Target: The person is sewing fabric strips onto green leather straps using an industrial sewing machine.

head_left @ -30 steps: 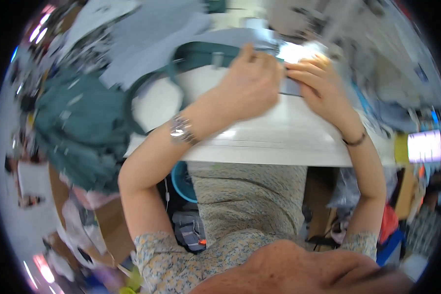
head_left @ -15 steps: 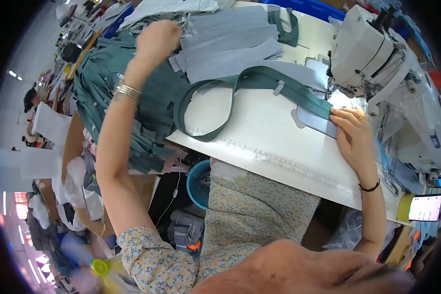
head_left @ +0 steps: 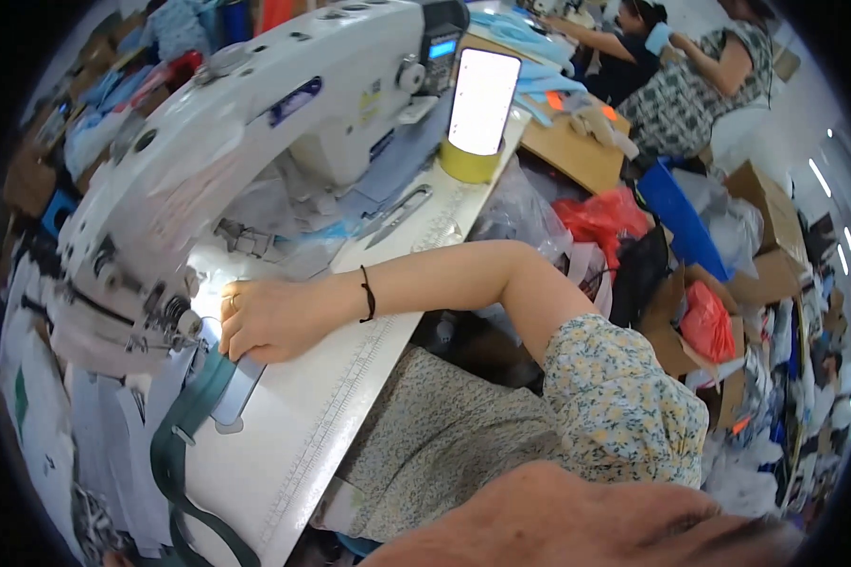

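My right hand lies by the needle area of a white sewing machine, fingers bent and closed on the end of a dark green fabric strip. The strip runs down the white table and curls at its lower end. A small pale clip sits on its edge. Beneath the strip shows a grey metal plate. Of my left hand only a sliver of skin shows at the lower rim, beside grey fabric pieces; its fingers are hidden.
A lit phone leans in a yellow roll at the table edge. Thread snips lie behind my forearm. Right of the table are plastic bags, a blue bin and cardboard boxes. Two people are at the far right.
The view has swung to the right, bringing the whole machine and the phone into sight. My left arm has left the view almost wholly. My right hand stays on the strip's end.
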The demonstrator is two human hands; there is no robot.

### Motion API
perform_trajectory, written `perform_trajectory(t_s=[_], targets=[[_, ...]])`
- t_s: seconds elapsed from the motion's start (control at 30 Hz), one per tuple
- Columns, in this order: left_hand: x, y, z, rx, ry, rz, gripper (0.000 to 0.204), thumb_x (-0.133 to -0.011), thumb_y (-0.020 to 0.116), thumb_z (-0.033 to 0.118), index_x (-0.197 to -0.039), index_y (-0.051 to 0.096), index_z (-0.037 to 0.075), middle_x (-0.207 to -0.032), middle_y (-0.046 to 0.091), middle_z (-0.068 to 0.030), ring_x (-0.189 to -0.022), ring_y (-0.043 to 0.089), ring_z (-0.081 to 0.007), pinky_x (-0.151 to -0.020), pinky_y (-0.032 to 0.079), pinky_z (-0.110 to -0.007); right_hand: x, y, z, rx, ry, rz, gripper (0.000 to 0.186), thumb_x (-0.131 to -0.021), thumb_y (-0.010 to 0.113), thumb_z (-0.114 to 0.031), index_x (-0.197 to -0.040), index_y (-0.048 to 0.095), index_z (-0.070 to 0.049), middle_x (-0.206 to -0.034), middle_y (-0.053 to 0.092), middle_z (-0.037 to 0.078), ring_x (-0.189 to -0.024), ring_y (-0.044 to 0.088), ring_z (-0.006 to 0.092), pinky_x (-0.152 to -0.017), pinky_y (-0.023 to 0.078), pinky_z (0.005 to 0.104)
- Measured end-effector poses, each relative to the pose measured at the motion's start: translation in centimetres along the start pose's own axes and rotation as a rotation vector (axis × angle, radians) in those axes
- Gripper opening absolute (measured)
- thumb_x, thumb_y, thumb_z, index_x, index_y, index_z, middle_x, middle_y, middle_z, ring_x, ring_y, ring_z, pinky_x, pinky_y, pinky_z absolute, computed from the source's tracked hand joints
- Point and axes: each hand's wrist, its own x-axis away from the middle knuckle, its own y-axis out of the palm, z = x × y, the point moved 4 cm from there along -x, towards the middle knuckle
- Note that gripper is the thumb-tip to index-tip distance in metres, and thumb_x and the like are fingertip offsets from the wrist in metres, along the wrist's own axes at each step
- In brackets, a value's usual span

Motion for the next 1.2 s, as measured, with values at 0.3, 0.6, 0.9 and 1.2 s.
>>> perform_trajectory(t_s=[0.3, 0.6, 0.9, 1.2], targets=[[-0.5, -6.3, 4.0, 0.283, -0.253, 0.290, 0.018, -0.092, 0.063, 0.014, -0.077, 0.071, 0.005, -0.068, 0.066, -0.0116, -0.053, 0.059, -0.0268, -0.050, 0.045, -0.040, -1.0, 0.0, -0.1, 0.008, 0.008, -0.018, 0.015, -0.080, 0.064, -0.012, -0.090, 0.075, -0.009, -0.102, 0.072, -0.003, -0.107, 0.060, 0.0207, -0.106, 0.038, 0.0402], [6.4, -11.7, 32.6, 0.523, 0.999, -0.059, 0.030, -0.084, 0.061, 0.006, -0.113, 0.068, 0.001, -0.106, 0.068, -0.0144, -0.092, 0.067, -0.0292, -0.081, 0.056, -0.037, -3.5, 2.4, -0.8, 0.053, 0.036, -0.200, 0.017, -0.082, 0.062, -0.015, -0.092, 0.075, -0.011, -0.103, 0.073, 0.000, -0.103, 0.065, 0.0202, -0.095, 0.046, 0.0388], [-2.8, -6.4, 32.2, 0.427, 0.611, 0.305, 0.019, -0.074, 0.065, 0.012, -0.092, 0.064, 0.007, -0.075, 0.055, -0.0010, -0.070, 0.060, -0.0161, -0.058, 0.051, -0.030, -0.9, -0.9, -0.9, 0.022, 0.011, -0.083, 0.021, -0.084, 0.064, -0.005, -0.104, 0.072, -0.005, -0.115, 0.071, 0.005, -0.111, 0.061, 0.0255, -0.102, 0.042, 0.0436], [-6.9, -6.6, 33.4, 0.725, 0.528, 0.403, 0.014, -0.075, 0.075, 0.008, -0.084, 0.063, 0.006, -0.081, 0.061, -0.0053, -0.082, 0.061, -0.0248, -0.068, 0.052, -0.036, -1.1, -1.8, -1.2, 0.011, 0.044, -0.155, 0.022, -0.087, 0.066, -0.012, -0.107, 0.072, -0.003, -0.119, 0.070, 0.006, -0.114, 0.060, 0.0248, -0.099, 0.040, 0.0409]])
